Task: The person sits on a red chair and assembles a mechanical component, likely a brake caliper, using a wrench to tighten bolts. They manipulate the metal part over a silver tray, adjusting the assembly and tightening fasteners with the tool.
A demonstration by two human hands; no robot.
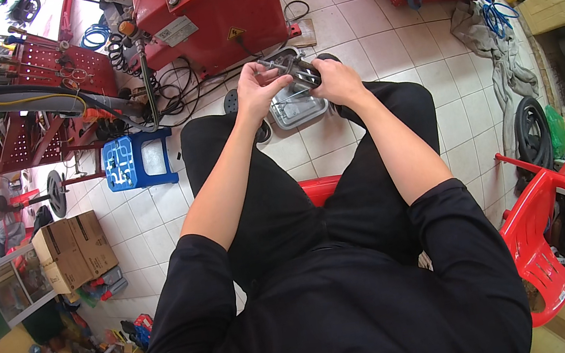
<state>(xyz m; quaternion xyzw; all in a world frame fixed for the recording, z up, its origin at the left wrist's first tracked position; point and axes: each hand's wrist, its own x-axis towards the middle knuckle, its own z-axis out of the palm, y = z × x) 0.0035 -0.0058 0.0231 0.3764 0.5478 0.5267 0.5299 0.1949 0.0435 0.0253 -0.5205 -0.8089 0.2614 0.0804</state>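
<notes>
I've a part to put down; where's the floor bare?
Bare tiles lie between the right knee and the grey cloth, and between the blue stool and the cardboard box. Crowded: left of the red machine, with cables, and where shoes flank the tray.

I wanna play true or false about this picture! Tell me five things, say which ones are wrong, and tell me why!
1. The right hand holds a dark part. True.
2. The chair is on the person's left. False: the red chair is on the right.
3. A blue stool stands on the person's left. True.
4. The person's sleeves are white. False: the sleeves are black.
5. The floor has pale tiles. True.
</notes>
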